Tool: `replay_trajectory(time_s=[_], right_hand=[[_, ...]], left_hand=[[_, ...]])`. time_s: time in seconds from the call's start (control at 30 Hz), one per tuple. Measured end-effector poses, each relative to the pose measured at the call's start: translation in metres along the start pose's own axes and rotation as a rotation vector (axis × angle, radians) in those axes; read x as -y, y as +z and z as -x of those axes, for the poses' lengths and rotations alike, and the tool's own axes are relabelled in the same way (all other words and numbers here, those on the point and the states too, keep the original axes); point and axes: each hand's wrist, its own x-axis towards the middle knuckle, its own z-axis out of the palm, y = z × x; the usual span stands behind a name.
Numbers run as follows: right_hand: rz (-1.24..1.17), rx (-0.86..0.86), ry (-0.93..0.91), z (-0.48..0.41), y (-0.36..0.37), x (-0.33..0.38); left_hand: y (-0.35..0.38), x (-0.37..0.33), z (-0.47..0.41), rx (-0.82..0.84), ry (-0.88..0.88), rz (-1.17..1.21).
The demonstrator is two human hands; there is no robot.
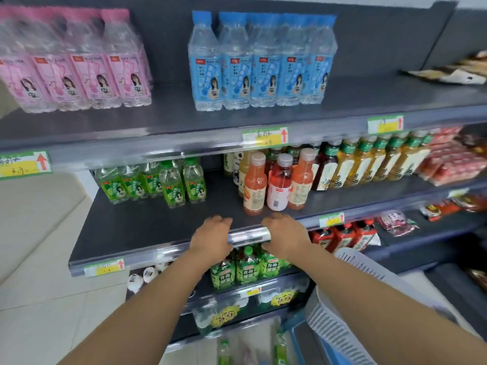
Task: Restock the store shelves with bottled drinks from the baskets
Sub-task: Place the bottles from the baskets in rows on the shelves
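Observation:
My left hand [212,237] and my right hand [284,234] reach side by side over the front rail of the middle shelf [147,227], fingers loosely curled, holding nothing. Just behind my right hand stand three orange and red juice bottles [279,180]. Green-capped bottles [168,180] stand further left on the same shelf. The top shelf carries pink-label bottles [76,72] and blue-label bottles [261,67]. A pale basket [350,293] sits under my right forearm. Green bottles [279,349] show at the bottom edge; what holds them is cut off.
Amber tea bottles [374,162] and red packets [448,164] fill the right of the middle shelf. Lower shelves hold green drink bottles [245,267] and dark red-capped bottles [342,235]. Price tags [264,137] line the rails. Tiled floor [39,259] lies at left.

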Motion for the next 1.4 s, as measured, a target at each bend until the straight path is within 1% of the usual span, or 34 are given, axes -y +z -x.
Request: replay_trajectory(time_s=[0.2,0.3,0.47,0.67,0.87,1.1,1.33,1.4], right_hand=[[-0.011,0.044,0.260,0.063,0.005,-0.043],[-0.036,0.049,0.414,0.107,0.011,-0.063],[-0.061,0.079,0.665,0.196,0.024,-0.098],[-0.111,0.090,0.902,0.317,0.056,-0.135],[-0.220,0.115,1.073,0.418,0.112,-0.172],[-0.340,0.218,1.235,0.514,0.192,-0.210],[-0.503,0.322,1.349,0.570,0.273,-0.238],[-0.551,0.323,1.382,0.578,0.295,-0.244]], left_hand=[[0.017,-0.057,-0.001,0.034,0.279,-0.091],[0.030,-0.093,0.005,0.078,0.406,-0.099],[0.060,-0.163,0.031,0.142,0.612,-0.106],[0.121,-0.253,0.072,0.215,0.829,-0.116],[0.201,-0.342,0.121,0.338,0.959,-0.122],[0.303,-0.418,0.177,0.447,1.127,-0.207],[0.405,-0.459,0.208,0.600,1.152,-0.285],[0.428,-0.466,0.214,0.633,1.154,-0.316]])
